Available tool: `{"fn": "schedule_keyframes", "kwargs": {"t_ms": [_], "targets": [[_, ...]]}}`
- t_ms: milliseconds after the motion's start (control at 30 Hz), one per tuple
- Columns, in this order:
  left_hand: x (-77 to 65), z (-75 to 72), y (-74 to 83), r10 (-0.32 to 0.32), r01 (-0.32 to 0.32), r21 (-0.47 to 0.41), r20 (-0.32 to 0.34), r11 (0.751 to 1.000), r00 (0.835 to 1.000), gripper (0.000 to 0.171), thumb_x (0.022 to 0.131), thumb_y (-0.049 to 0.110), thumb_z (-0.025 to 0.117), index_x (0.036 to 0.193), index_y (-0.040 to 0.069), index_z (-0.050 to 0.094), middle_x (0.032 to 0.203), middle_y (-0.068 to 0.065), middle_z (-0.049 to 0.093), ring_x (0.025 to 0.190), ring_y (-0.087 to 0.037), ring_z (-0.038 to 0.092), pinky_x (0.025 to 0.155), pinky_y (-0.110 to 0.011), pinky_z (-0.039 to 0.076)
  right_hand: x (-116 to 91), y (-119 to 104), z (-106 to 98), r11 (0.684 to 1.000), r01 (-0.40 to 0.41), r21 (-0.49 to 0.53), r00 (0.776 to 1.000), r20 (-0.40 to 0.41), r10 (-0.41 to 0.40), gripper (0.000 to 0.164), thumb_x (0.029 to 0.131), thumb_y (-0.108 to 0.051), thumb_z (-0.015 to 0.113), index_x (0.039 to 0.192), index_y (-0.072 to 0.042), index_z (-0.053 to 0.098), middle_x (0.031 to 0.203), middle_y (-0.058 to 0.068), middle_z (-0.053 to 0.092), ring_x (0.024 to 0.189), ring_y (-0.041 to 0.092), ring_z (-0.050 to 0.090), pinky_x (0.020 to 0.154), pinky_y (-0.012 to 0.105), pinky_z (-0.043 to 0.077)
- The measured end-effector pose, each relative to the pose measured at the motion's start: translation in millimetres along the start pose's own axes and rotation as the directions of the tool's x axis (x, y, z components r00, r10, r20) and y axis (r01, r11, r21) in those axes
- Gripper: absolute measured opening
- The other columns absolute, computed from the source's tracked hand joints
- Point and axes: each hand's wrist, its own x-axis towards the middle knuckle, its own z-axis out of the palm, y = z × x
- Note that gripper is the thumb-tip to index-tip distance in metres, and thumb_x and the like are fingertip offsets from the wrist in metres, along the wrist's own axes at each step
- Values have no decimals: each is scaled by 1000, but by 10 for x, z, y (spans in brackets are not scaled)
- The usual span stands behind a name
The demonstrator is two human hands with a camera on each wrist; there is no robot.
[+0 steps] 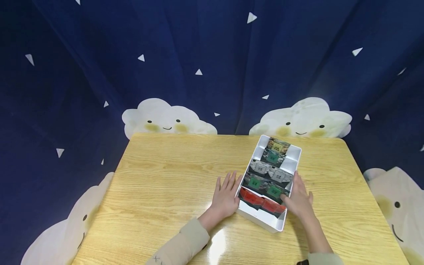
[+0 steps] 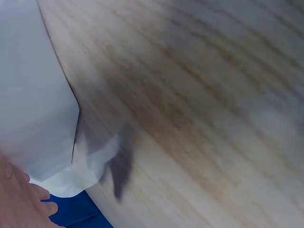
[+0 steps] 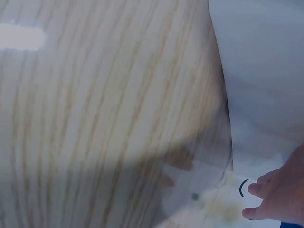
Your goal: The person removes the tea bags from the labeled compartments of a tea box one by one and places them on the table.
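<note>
A long white plastic box [image 1: 260, 221] lies at a slant on the wooden table, with dividers across it. Inside stand small packets in rows: two red packets [image 1: 252, 197] at the near end, green-labelled dark packets [image 1: 254, 182] behind, then grey packets [image 1: 259, 167]. One teal-labelled packet [image 1: 273, 157] and one yellow-labelled packet [image 1: 277, 147] fill the far end. My left hand [image 1: 226, 198] rests against the box's left wall, fingers straight. On the opposite side my right hand [image 1: 299, 199] holds the right wall, thumb over the rim by a green-labelled packet, fingers outside.
The wooden table [image 1: 159, 191] stretches to both sides of the box. A dark blue curtain [image 1: 205, 48] with white triangles and smiling clouds hangs behind and around the table. In both wrist views the box's white outer wall [image 2: 33, 85] stands beside the wood surface.
</note>
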Motion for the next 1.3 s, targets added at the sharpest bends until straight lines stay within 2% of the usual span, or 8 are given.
{"fn": "schedule_keyframes", "kwargs": {"t_ms": [333,633,900,1133,1300], "targets": [[-123,24,-3,-27,26,-27,-17,999,999,69,87,29,43,148,16,14,154,-4,10,140,-23,10,110,-50,9,67,-41,15,999,47,-25,998,46,-45,101,79,-25,58,144,-9,-17,148,28,4,132,48,10,96,70,-1],[-214,72,5,-62,60,-36,-32,998,998,72,86,29,44,148,14,11,153,-6,11,139,-25,11,109,-50,10,158,-87,32,994,98,-44,994,46,-96,102,76,-24,60,146,-12,-13,148,26,8,134,44,12,97,70,2],[-247,73,8,-72,71,-30,-38,997,997,72,85,29,43,148,12,11,153,-8,13,139,-26,13,109,-50,11,189,-141,16,995,95,-44,992,91,-91,101,77,-23,59,146,-13,-14,148,28,7,133,46,11,98,69,0],[-244,74,-45,-52,50,-65,-33,997,998,74,86,30,45,148,12,9,153,-8,10,139,-27,11,109,-50,10,222,-138,41,994,102,-48,991,88,-97,100,77,-23,58,146,-12,-14,148,28,7,132,48,12,98,69,0],[-227,47,-115,-14,8,-149,-39,989,999,74,85,34,45,148,12,12,153,-8,11,138,-29,14,108,-53,12,233,-130,51,994,101,-50,992,86,-96,101,77,-23,59,145,-13,-15,148,28,7,133,46,11,98,69,-1]]}}
